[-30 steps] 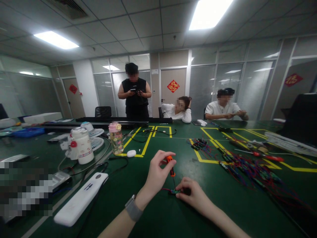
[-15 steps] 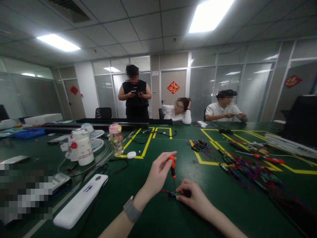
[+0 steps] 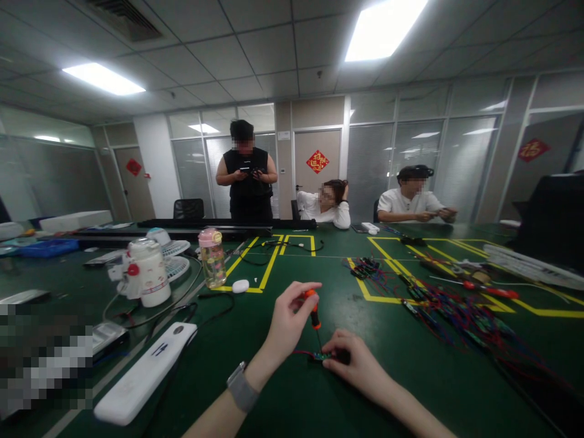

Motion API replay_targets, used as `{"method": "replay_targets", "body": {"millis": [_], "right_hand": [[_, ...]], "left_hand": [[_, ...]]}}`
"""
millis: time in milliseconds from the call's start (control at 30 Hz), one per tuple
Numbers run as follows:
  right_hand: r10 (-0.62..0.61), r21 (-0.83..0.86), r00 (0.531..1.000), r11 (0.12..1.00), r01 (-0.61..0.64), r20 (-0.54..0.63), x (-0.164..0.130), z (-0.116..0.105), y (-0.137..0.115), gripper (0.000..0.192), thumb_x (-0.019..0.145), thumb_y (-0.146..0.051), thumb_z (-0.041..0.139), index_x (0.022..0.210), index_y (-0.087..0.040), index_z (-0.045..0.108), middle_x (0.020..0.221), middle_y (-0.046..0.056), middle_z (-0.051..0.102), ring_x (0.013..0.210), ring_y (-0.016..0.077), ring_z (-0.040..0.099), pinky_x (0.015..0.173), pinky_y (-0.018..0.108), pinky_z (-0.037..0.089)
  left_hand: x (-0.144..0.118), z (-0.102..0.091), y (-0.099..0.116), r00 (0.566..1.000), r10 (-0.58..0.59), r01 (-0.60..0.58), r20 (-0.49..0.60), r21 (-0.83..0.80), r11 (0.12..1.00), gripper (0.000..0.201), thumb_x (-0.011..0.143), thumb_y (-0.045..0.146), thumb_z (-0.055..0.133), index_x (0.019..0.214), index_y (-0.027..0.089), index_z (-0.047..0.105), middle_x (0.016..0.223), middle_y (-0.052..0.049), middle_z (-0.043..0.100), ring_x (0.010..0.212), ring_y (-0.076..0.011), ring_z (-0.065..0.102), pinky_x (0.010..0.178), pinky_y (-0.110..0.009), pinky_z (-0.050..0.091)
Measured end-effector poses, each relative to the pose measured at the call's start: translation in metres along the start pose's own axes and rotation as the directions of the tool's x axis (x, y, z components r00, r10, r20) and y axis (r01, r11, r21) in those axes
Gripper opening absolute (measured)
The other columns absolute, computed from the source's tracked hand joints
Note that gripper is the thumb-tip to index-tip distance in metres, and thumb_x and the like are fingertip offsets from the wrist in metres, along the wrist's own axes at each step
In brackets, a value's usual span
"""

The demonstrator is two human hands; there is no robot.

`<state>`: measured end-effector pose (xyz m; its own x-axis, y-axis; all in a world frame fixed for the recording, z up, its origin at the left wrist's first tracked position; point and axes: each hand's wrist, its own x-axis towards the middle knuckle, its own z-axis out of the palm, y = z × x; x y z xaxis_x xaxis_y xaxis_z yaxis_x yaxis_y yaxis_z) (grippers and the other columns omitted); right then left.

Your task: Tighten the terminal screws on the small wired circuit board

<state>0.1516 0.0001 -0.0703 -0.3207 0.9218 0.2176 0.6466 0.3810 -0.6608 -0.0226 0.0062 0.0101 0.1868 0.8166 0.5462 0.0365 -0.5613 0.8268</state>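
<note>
Holding a small orange-handled screwdriver point(image 3: 313, 307) upright, the left hand point(image 3: 287, 322) pinches the handle between thumb and fingertips, with the shaft running down to a small circuit board point(image 3: 322, 356) on the green table mat point(image 3: 292, 401). The right hand point(image 3: 353, 362) lies just right of the circuit board, its fingers curled narrowly and pressing the board flat against the mat. Thin red leads trail from the board toward its left.

Step in hand, as judged: a screw on the circuit board is being turned, with the tip seated and the board braced. The next move calls for keeping the shaft vertical over the screw head, light downward pressure, and a steady hold by the right hand so the board does not pivot.

Reference positions, all taken from the circuit board:
- Far right: a loose heap of red and blue wired modules point(image 3: 456, 310) across the yellow floor-tape lines.
- Beyond that heap: a larger red-handled screwdriver point(image 3: 488, 289).
- Left and nearer the camera: a long white device point(image 3: 146, 371).
- Far left and farther back: a white jug point(image 3: 146, 274) and a pink-capped bottle point(image 3: 211, 258).

Limits of view: the screwdriver tip and the screw itself are too small to make out. The right fingertips cover part of the board. A pixelated block hides the lower left table edge. Three other people at the far side are occupied with their own items.
</note>
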Motion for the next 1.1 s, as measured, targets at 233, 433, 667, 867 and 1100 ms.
{"method": "replay_targets", "body": {"millis": [233, 433, 667, 867, 1100], "right_hand": [[0.000, 0.011, 1.000, 1.000, 0.000, 0.002, 0.001, 0.001, 0.002, 0.015, 0.072, -0.014, 0.064, 0.081, -0.019, 0.074, 0.081, 0.004, 0.063, 0.082, 0.0196, 0.057, 0.075, 0.030, 0.043], [-0.010, 0.029, 1.000, 1.000, 0.010, -0.011, 0.002, 0.002, 0.006, 0.014, 0.071, -0.014, 0.063, 0.080, -0.019, 0.073, 0.080, 0.004, 0.063, 0.082, 0.0197, 0.057, 0.075, 0.029, 0.043], [-0.020, 0.005, 1.000, 1.000, 0.020, -0.007, 0.002, 0.002, 0.005, 0.014, 0.072, -0.014, 0.062, 0.079, -0.017, 0.073, 0.080, 0.005, 0.064, 0.082, 0.0203, 0.058, 0.076, 0.030, 0.042], [-0.007, -0.015, 1.000, 1.000, 0.007, -0.002, 0.002, 0.003, 0.006, 0.014, 0.072, -0.016, 0.062, 0.079, -0.018, 0.073, 0.080, 0.004, 0.063, 0.082, 0.0205, 0.057, 0.075, 0.030, 0.042], [-0.002, 0.006, 1.000, 1.000, 0.002, -0.003, 0.002, 0.002, 0.003, 0.014, 0.072, -0.015, 0.061, 0.079, -0.017, 0.073, 0.081, 0.005, 0.063, 0.082, 0.0203, 0.057, 0.075, 0.030, 0.042]], "left_hand": [[0.002, -0.004, -0.001, 0.995, -0.010, 0.016, 0.096, -0.059, 0.998, 0.034, 0.092, 0.028, 0.049, 0.122, 0.019, 0.061, 0.104, -0.008, 0.063, 0.095, -0.0187, 0.063, 0.083, -0.032, 0.052], [0.001, -0.002, 0.000, 0.997, 0.071, -0.067, -0.023, 0.142, 0.988, 0.021, 0.085, 0.028, 0.062, 0.103, 0.020, 0.070, 0.096, -0.006, 0.061, 0.088, -0.0177, 0.061, 0.078, -0.030, 0.051], [-0.002, 0.003, 0.007, 0.994, -0.012, 0.025, 0.104, -0.122, 0.992, 0.026, 0.089, 0.027, 0.056, 0.110, 0.017, 0.067, 0.100, -0.009, 0.067, 0.091, -0.0203, 0.064, 0.082, -0.033, 0.052], [-0.003, 0.001, 0.008, 0.994, 0.107, -0.108, 0.012, 0.122, 0.987, 0.020, 0.088, 0.027, 0.057, 0.099, 0.020, 0.072, 0.102, -0.008, 0.062, 0.095, -0.0193, 0.061, 0.087, -0.032, 0.049], [0.000, 0.000, 0.003, 0.999, 0.040, -0.039, 0.000, 0.051, 0.998, 0.022, 0.087, 0.028, 0.059, 0.103, 0.018, 0.070, 0.095, -0.006, 0.062, 0.086, -0.0180, 0.062, 0.076, -0.029, 0.052]]}}
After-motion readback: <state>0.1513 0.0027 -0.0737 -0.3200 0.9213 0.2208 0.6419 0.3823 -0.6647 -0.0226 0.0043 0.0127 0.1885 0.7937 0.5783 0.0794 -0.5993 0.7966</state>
